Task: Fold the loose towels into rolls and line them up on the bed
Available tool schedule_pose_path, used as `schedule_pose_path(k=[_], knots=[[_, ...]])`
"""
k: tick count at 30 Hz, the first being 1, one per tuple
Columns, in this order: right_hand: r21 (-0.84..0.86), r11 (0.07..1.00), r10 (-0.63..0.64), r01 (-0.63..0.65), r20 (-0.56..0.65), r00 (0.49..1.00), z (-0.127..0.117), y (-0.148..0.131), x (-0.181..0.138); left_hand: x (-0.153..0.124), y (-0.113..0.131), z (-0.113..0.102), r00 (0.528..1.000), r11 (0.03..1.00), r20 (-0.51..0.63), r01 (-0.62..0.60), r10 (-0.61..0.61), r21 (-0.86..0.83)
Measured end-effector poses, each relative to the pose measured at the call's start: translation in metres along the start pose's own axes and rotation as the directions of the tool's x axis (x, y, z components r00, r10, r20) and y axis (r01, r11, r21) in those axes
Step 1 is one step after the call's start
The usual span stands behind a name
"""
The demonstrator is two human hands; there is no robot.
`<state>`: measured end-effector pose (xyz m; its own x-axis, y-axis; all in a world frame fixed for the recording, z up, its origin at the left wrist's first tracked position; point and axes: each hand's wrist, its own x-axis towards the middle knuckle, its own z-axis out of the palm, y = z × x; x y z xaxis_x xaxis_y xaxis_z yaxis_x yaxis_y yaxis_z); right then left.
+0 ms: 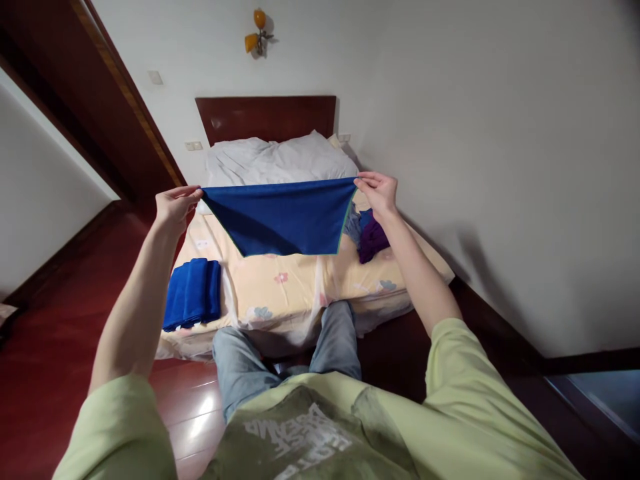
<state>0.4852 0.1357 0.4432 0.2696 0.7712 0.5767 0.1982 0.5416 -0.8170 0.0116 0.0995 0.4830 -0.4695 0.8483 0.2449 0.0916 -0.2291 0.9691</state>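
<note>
A blue cloth (pixel 283 217) with thin green side edging is stretched out in the air between my hands, above the bed. My left hand (pixel 177 203) pinches its upper left corner, fingers closed. At the upper right corner, my right hand (pixel 379 192) grips the cloth between thumb and fingers. The top edge is taut and nearly level, while the lower part hangs down and looks narrower. Below my left hand, a stack of folded blue towels (pixel 193 293) lies on the bed's near left corner. Crumpled purple and blue cloths (pixel 373 237) lie beneath my right wrist.
The bed (pixel 280 293) has a cream floral cover, with white bedding (pixel 283 159) heaped against a dark wooden headboard (pixel 270 117). A white wall (pixel 500 167) runs close along the right side. Dark red floor (pixel 75 347) shows at the left. My legs stand against the bed's near edge.
</note>
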Motion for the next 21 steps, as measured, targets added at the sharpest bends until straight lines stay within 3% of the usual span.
schedule_pose_path(k=[8, 13, 16, 21], knots=[[-0.032, 0.997, 0.064, -0.063, 0.016, 0.998, -0.017, -0.002, -0.020, -0.004, -0.017, -0.015, 0.971, 0.926, 0.069, -0.239, 0.229, 0.293], [-0.068, 0.994, 0.087, -0.082, 0.065, 0.994, -0.044, -0.005, -0.050, -0.039, -0.017, -0.038, 0.948, 0.843, 0.144, -0.320, 0.285, 0.432], [-0.097, 0.990, 0.118, -0.106, 0.120, 0.986, -0.066, -0.006, -0.073, -0.069, -0.014, -0.053, 0.951, 0.886, 0.242, -0.272, 0.190, 0.375], [-0.155, 0.968, 0.224, -0.198, 0.171, 0.960, -0.094, -0.005, -0.100, -0.091, -0.030, -0.068, 0.932, 0.956, 0.304, 0.115, -0.197, 0.269]])
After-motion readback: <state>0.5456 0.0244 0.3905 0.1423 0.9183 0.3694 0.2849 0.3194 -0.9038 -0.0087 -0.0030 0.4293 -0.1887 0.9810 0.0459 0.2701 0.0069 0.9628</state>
